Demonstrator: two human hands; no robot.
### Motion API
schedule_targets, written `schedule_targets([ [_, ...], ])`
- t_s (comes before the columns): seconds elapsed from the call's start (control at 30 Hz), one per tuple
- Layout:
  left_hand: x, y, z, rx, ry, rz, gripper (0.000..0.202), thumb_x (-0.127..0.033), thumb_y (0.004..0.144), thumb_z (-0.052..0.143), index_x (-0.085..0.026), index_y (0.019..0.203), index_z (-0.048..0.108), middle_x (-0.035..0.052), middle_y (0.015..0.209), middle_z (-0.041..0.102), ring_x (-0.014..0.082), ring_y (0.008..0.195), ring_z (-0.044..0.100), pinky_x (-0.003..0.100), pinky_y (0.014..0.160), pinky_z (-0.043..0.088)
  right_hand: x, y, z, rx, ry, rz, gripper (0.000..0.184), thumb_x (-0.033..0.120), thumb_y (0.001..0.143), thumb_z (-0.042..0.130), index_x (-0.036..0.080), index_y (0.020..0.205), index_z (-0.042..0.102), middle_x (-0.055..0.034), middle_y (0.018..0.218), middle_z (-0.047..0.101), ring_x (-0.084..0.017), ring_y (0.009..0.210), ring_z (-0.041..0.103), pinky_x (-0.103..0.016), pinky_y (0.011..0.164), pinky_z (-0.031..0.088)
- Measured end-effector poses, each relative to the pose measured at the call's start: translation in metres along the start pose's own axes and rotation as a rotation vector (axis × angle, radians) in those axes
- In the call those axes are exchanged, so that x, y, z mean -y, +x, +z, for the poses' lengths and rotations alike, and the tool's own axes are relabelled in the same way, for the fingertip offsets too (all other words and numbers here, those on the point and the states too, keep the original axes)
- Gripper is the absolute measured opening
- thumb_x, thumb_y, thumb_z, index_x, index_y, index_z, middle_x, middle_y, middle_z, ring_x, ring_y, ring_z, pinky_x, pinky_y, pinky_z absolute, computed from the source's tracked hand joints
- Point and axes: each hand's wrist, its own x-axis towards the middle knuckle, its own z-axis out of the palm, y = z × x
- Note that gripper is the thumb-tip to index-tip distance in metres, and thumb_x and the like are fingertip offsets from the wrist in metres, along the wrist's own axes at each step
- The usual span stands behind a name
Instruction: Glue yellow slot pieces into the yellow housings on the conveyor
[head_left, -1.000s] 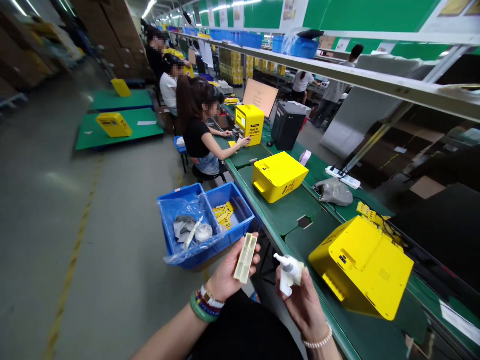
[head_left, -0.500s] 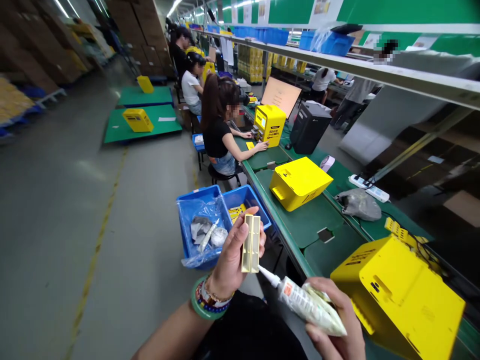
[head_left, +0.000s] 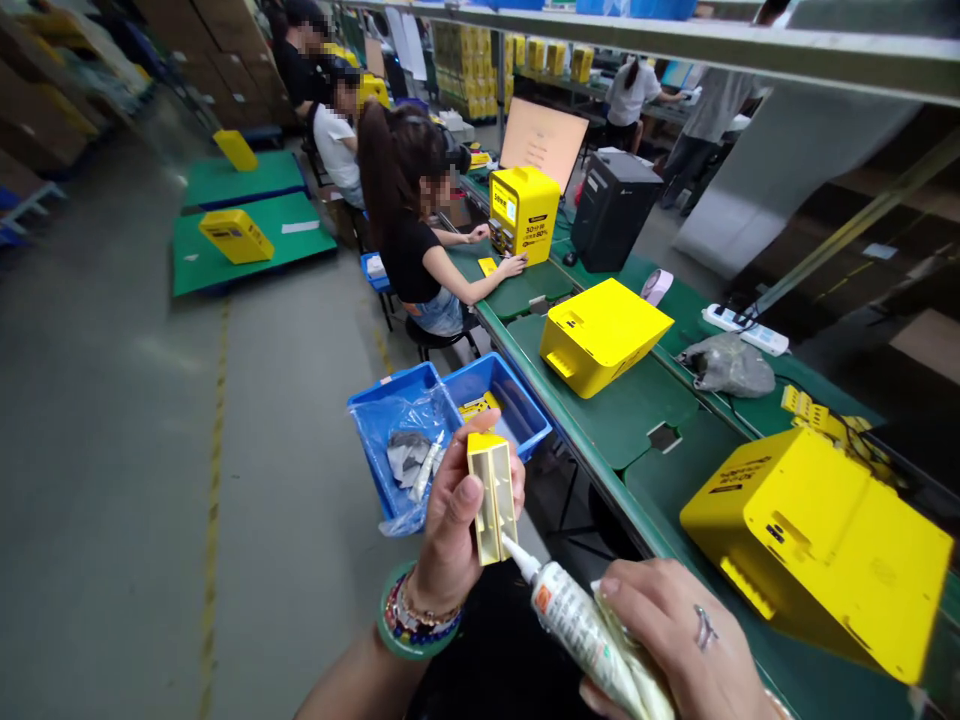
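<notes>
Left grip [head_left: 454, 510] shut on a grooved yellow plastic strip [head_left: 493, 497]; right grip [head_left: 667, 640] squeezes a glue tube [head_left: 574, 620].

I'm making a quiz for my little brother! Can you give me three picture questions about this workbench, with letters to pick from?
1. Where is the glue tube?
A) in the right hand
B) in the blue bin
C) on the green bench

2. What colour is the big box on the bench?
A) red
B) white
C) yellow

3. What is the person in the black shirt doing?
A) standing
B) sitting
C) lying down

Answers:
1 A, because the fingers wrap around the tube.
2 C, because its sides are bright yellow.
3 B, because a stool is under them.
</notes>
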Motion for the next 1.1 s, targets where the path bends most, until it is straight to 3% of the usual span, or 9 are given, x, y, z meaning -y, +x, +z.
schedule_targets([
  [0.17,-0.003,0.003,0.000,0.033,0.043,0.047,0.049,-0.045,0.082,0.065,-0.023,0.125,0.058,0.0023,0.081,0.054,0.0110,0.065,0.049,0.020,0.051,0.044,0.001,0.013,-0.007,0.073,-0.103,-0.076,0.017,0.024,0.095,0.047,0.013,0.101,0.057,-0.0081,0.076,0.074,-0.017,0.057,0.065,-0.031,0.052,0.049],
  [0.27,-0.004,0.006,0.001,0.038,0.070,0.059,0.049,-0.045,0.082,0.064,-0.023,0.125,0.058,0.0019,0.082,0.054,0.0108,0.065,0.049,0.020,0.051,0.044,0.003,0.023,-0.010,0.097,-0.133,-0.118,0.017,0.014,0.093,0.046,0.015,0.098,0.062,-0.0050,0.079,0.075,-0.015,0.057,0.064,-0.030,0.051,0.046],
  [0.5,-0.005,0.013,0.005,0.031,0.096,0.070,0.049,-0.045,0.082,0.064,-0.022,0.125,0.059,0.0018,0.082,0.053,0.0104,0.063,0.049,0.020,0.050,0.044,0.002,0.043,-0.018,0.133,-0.183,-0.205,0.019,0.012,0.092,0.049,0.018,0.094,0.067,0.0015,0.075,0.075,-0.011,0.056,0.062,-0.029,0.047,0.042],
  [0.67,-0.004,0.015,0.005,0.019,0.082,0.060,0.051,-0.045,0.079,0.067,-0.022,0.123,0.060,0.0020,0.080,0.054,0.0109,0.061,0.049,0.020,0.048,0.044,0.001,0.047,-0.019,0.182,-0.199,-0.217,0.021,0.008,0.089,0.049,0.018,0.089,0.068,0.0021,0.073,0.074,-0.011,0.055,0.062,-0.030,0.047,0.042],
  [1.1,0.000,0.016,0.003,0.038,0.058,0.016,0.051,-0.045,0.080,0.067,-0.023,0.125,0.059,0.0026,0.081,0.055,0.0102,0.063,0.050,0.020,0.051,0.046,-0.002,0.051,-0.019,0.152,-0.186,-0.202,0.025,0.010,0.094,0.044,0.017,0.089,0.068,0.0007,0.069,0.072,-0.011,0.056,0.063,-0.029,0.052,0.045],
])
